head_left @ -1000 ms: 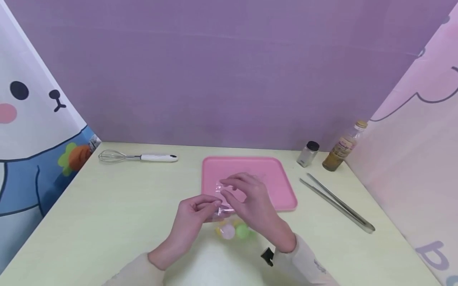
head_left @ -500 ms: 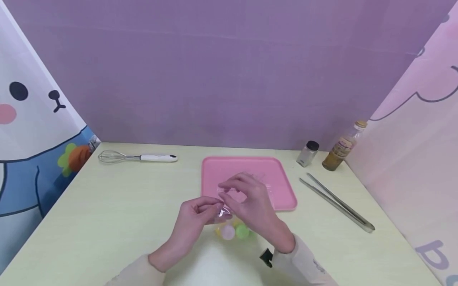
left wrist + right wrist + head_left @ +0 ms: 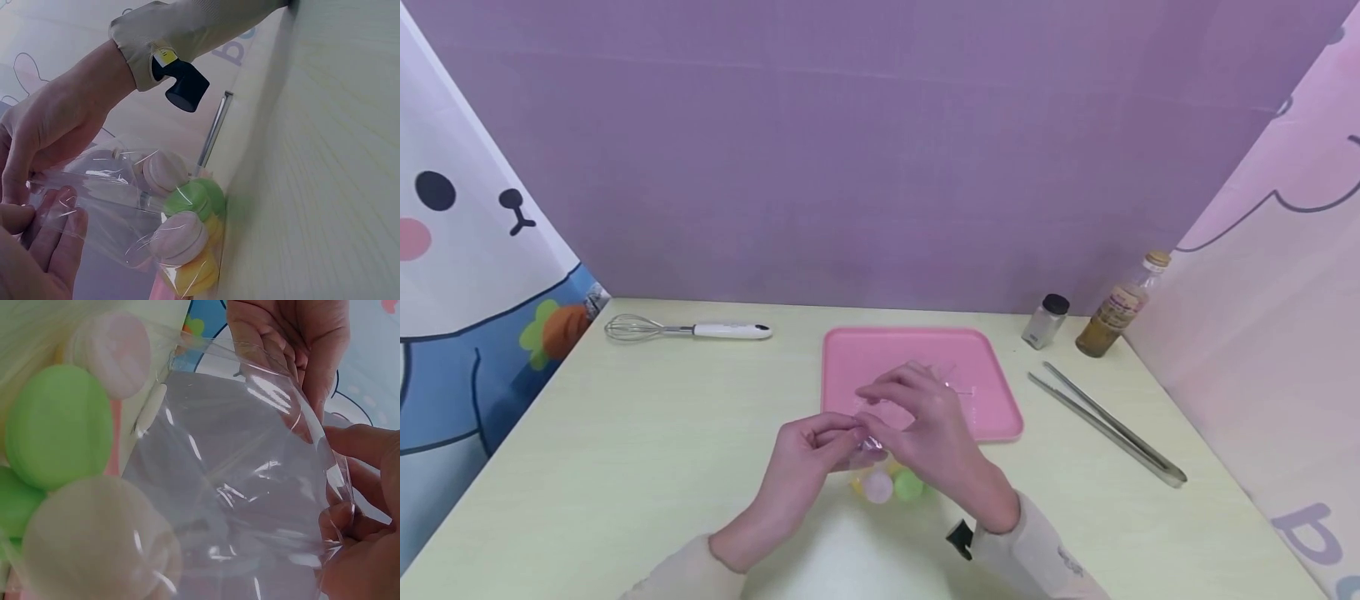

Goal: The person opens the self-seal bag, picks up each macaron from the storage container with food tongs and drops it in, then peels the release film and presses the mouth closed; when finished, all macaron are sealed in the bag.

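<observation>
A clear plastic bag (image 3: 237,481) with several macarons inside stands between the hands. Pale pink, green and yellow ones show through it, such as a green macaron (image 3: 59,428) and a pink macaron (image 3: 179,237). My left hand (image 3: 805,454) pinches the bag's upper edge between thumb and fingers. Across from it, my right hand (image 3: 928,421) holds the same edge, its thumb close to the left fingertips. In the left wrist view the macarons lie at the bag's lower end, near the table surface. The hands partly cover the bag in the head view.
Behind the hands lies a pink tray (image 3: 850,350) with something clear on it. A whisk (image 3: 688,330) rests at the back left. Metal tongs (image 3: 1108,429), a black-capped jar (image 3: 1045,322) and an oil bottle (image 3: 1120,310) are on the right.
The bag's edge between the hands has shifted and bunched, and my right thumb has come slightly nearer my left fingertips. Both hands otherwise keep their places; the macarons stay put.
</observation>
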`<state>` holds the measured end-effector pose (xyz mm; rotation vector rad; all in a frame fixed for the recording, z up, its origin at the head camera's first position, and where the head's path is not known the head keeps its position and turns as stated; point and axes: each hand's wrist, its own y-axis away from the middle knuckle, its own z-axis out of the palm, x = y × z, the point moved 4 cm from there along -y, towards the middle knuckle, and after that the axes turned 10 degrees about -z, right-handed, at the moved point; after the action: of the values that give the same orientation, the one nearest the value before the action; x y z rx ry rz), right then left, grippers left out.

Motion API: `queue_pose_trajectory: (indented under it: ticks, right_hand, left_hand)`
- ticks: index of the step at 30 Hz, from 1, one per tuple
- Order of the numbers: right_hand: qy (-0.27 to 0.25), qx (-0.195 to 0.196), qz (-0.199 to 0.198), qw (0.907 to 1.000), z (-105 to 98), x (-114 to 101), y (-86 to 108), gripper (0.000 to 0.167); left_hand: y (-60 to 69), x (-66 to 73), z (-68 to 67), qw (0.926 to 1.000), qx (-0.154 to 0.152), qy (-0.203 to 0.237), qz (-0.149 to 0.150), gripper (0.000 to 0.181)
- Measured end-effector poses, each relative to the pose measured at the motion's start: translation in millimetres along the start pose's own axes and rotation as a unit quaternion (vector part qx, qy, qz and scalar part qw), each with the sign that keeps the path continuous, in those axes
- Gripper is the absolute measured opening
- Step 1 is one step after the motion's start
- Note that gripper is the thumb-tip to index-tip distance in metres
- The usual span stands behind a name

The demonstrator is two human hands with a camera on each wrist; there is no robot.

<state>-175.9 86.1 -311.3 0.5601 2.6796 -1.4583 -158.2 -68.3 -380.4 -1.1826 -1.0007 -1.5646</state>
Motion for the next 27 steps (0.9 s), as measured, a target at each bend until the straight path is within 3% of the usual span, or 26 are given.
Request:
queue_pose_trajectory:
  ticks: [9, 27]
  right_hand:
    - [0.011, 0.01, 0.009, 0.9998, -1.9, -0.4, -0.2, 0.016]
    - [0.014, 0.011, -0.012, 0.9998, -1.4, 1.3, 1.2, 0.009]
  left_hand:
    - [1.3, 1.5, 1.9, 1.0, -0.007, -0.005, 0.003, 0.025]
    - [2.2, 1.7, 3.1, 0.9998, -0.006, -0.015, 0.011, 0.024]
